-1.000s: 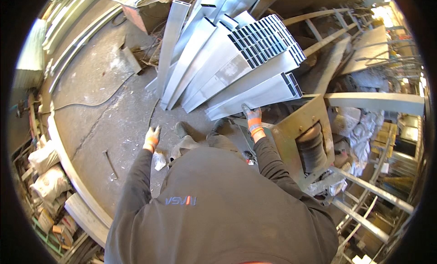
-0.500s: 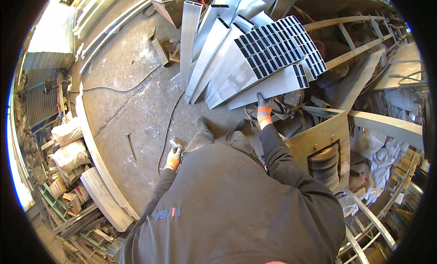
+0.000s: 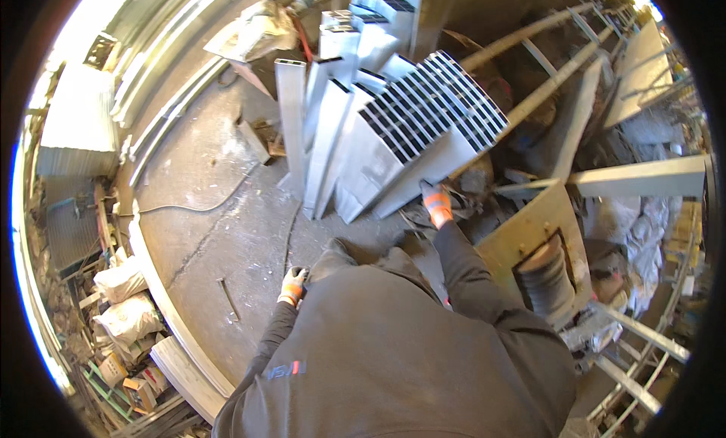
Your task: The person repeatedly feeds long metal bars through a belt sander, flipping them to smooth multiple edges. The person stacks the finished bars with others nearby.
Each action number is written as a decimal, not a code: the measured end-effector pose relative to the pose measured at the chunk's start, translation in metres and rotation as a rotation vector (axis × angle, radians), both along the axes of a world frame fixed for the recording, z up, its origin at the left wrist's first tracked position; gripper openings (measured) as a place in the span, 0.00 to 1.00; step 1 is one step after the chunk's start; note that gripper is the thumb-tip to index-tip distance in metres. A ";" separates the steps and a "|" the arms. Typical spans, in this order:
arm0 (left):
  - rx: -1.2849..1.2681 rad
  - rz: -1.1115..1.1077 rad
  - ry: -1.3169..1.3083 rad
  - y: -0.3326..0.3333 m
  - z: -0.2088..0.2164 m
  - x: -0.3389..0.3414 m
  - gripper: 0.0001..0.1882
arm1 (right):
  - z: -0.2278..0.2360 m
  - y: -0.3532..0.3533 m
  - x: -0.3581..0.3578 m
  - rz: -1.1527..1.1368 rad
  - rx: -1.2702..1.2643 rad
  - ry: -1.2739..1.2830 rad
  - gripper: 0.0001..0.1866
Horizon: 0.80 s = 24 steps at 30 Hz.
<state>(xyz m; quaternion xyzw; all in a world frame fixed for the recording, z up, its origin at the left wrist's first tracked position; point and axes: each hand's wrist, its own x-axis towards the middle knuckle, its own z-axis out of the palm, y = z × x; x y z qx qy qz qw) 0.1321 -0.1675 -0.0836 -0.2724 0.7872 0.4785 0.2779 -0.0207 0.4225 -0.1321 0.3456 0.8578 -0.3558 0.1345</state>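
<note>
A bundle of silver rectangular hollow metal profiles (image 3: 378,166) stands ahead of me, its grid of open ends facing up. My right hand (image 3: 436,199), in a dark glove with an orange cuff, is closed at the near right edge of the outermost profile (image 3: 425,166). Its far fingers are partly hidden. Beside my left thigh is my left hand (image 3: 293,285), gloved the same way, with fingers curled; whatever it may hold is too small to make out.
To the right are a metal plate with a round opening (image 3: 541,249), a beam (image 3: 643,179) and ladder-like frames. A cable (image 3: 290,238) and a thin metal bar (image 3: 228,300) lie on the floor. White sacks (image 3: 128,317) and long strips line the left.
The outermost profile, whose end stuck out to the right, now sits in closer to the bundle. My view has shifted, so the bundle appears lower. My right hand stays at its edge.
</note>
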 end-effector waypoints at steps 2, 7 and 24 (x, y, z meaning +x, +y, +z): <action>-0.136 -0.112 0.079 -0.002 0.009 -0.027 0.21 | 0.004 -0.005 0.015 0.091 0.038 0.005 0.37; -0.281 -0.483 0.652 0.031 0.060 -0.208 0.32 | 0.010 -0.032 0.084 0.161 -0.003 0.068 0.38; -0.212 -0.806 0.844 0.132 0.153 -0.650 0.36 | 0.085 -0.254 0.388 -0.700 -0.197 -0.039 0.29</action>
